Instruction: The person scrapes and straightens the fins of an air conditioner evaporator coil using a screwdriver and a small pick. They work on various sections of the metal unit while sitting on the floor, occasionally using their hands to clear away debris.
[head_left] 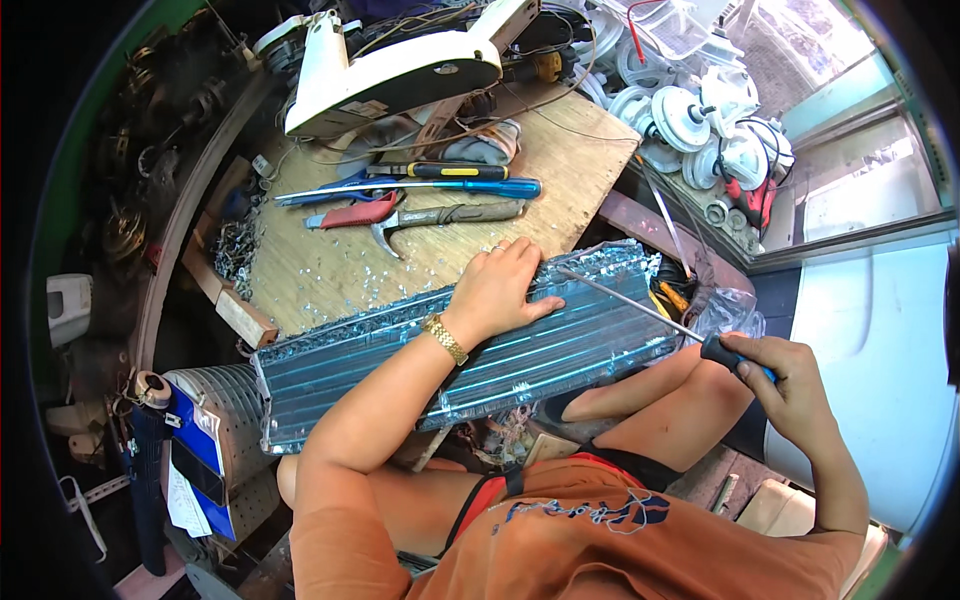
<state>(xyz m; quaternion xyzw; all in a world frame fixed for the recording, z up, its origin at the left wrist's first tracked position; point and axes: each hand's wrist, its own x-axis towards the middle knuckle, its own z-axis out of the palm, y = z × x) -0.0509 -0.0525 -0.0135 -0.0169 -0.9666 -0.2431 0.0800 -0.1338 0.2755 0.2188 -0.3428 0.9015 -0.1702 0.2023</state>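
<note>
A long finned metal coil (390, 368), like a heat exchanger, lies slanted across my lap and the board's near edge. Its fins are ragged along the far edge. My left hand (500, 290), with a gold watch (444, 339) at the wrist, grips that far edge, thumb on the near face and fingers bent over. On the right, my right hand (785, 380) is closed round the dark blue handle of a screwdriver (650, 312). Its long shaft points left, and the tip meets the coil near its far edge, just right of my left hand.
Beyond the coil, a wooden board (330, 270) bears a claw hammer (440, 216), a blue screwdriver (500, 187), a yellow-and-black tool (450, 170) and metal scraps. A white appliance housing (400, 85) stands behind. White plastic parts (690, 120) crowd the far right; a light blue panel (870, 370) stands right.
</note>
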